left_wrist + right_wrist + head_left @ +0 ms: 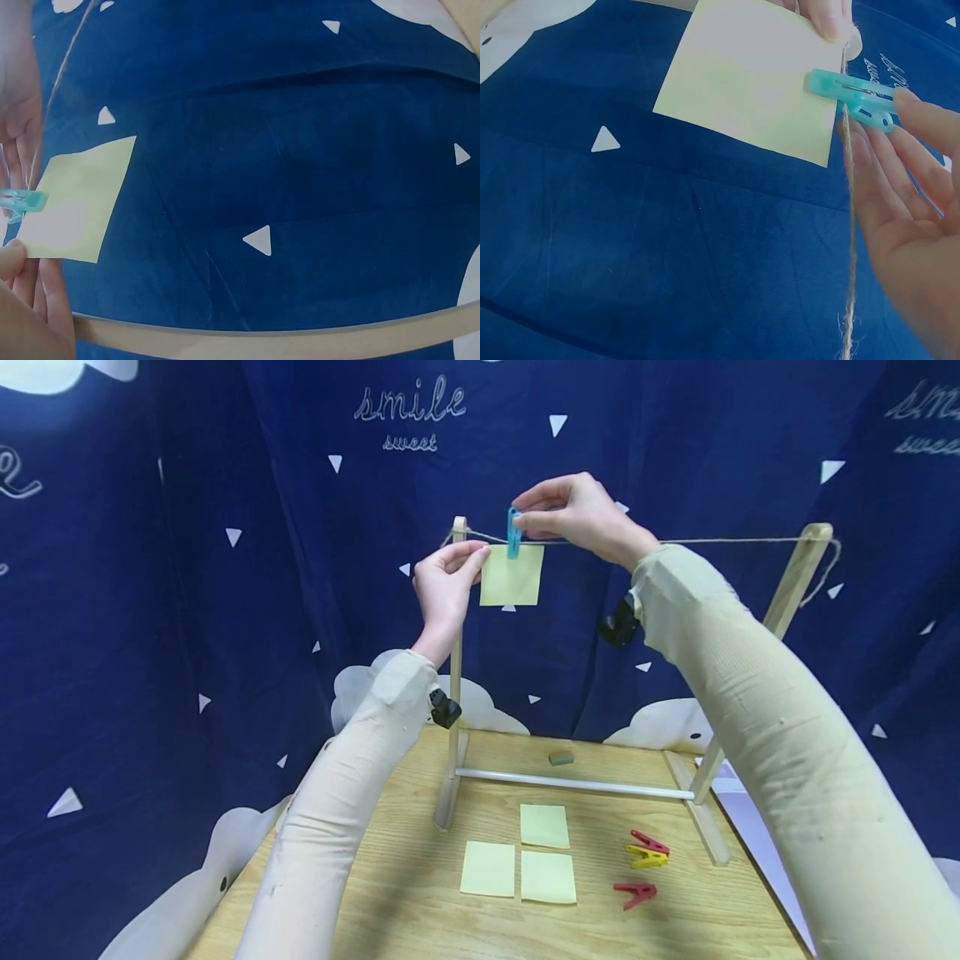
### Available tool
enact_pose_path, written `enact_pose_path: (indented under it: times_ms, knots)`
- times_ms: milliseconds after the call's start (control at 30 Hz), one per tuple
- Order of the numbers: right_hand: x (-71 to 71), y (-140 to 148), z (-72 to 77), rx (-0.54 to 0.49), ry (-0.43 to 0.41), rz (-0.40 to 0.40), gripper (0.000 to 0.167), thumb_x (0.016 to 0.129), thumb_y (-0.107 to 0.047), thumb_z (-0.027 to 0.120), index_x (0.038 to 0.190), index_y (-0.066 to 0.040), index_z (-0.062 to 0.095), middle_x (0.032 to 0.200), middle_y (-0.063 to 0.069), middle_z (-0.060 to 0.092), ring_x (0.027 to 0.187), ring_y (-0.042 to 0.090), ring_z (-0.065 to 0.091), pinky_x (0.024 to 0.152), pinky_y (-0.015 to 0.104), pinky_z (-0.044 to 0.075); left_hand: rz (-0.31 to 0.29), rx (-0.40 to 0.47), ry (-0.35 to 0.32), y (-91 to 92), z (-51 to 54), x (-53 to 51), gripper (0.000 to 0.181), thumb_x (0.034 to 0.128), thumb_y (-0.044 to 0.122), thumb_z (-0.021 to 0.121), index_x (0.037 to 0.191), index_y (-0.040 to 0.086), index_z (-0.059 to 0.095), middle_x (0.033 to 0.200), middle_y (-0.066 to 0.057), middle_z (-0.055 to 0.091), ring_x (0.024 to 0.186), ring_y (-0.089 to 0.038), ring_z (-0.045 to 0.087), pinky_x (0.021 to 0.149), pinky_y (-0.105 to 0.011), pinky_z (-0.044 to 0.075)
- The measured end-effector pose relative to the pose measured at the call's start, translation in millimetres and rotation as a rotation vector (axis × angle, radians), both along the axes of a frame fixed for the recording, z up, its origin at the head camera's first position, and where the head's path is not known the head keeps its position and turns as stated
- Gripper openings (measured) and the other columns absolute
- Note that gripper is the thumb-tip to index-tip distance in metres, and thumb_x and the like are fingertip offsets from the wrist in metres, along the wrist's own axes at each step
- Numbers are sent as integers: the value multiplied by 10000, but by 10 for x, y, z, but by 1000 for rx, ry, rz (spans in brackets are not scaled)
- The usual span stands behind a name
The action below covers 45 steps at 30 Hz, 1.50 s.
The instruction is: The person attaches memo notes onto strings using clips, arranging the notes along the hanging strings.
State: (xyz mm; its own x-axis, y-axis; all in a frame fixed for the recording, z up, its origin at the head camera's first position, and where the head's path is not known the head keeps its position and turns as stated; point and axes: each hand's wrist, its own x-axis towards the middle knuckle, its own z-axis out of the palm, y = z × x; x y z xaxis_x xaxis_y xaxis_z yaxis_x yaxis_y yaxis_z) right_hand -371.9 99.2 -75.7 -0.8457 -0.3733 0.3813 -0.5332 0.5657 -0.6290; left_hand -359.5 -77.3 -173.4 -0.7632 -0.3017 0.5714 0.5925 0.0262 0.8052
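Left hand (444, 589): thumb and fingers pinch the upper-left corner of the held note, closed to the paper's thickness; this presumably steadies the sheet and lines its top edge up with the string.
Left post (456, 660): wooden upright behind the left hand, supporting one end of the string.
Held note (508, 583): pale yellow square between the two hands, near the left post; its top edge lies along the string, its face hanging below.
Blue clothespin (513, 535): roughly upright, its lower end over the note's top edge and across the string, a placement suited to gripping both; how firmly its jaws bite cannot be told.
Loose notes (487, 868): three similar squares flat on the table, narrow gaps between them, probably so that each lifts singly.
Small block (561, 758): greyish-green, behind the loose notes; its purpose is not shown.
White bar (573, 783): joins the posts low down, apparently bracing them apart.
Right hand (588, 518): thumb and fingertips pinch the clothespin's upper end, leaving its lower end unobstructed.
String (735, 540): stretched between the post tops, seemingly to bear hanging things.
Loose clothespins (635, 893): two red, one yellow, below the right forearm, seemingly within easy reach.
Right post (797, 577): tilted in this view, holding the string's other end.
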Motion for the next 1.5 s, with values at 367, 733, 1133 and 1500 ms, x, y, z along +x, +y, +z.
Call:
enact_pose_path:
  times_ms: [367,733,1133,1500]
  knots:
    - [8,5,-33,-49,-26,37,429,924,-278,697,1297,-78,631,1082,-10,684,984,120,682,934,234,554,30,5,38,11,-39,-17,187,885,140,746,1016,7,761,1031,-161,766,855,-89,731,749,-210,599]
    - [31,47,-31,13,8,10,458,934,-338,677,1324,-107,613,1224,63,655,1125,209,657,1024,302,523,72,-18,34,-3,-82,81,208,882,139,749,1059,28,758,1063,-137,765,965,-174,748,801,-208,593]
    - [95,147,-19,13,49,3,463,932,-329,677,1321,-83,616,1285,89,656,1120,186,665,1061,337,506,79,-34,37,-37,-177,59,209,885,140,746,1065,33,755,1075,-129,765,989,-174,745,829,-217,593]
    - [243,380,-171,-56,71,44,435,933,-331,677,1295,-93,634,1286,74,657,1083,118,672,1100,378,476,77,-40,16,-75,-243,71,210,891,159,742,1064,41,758,1080,-122,765,1002,-176,741,827,-220,593]
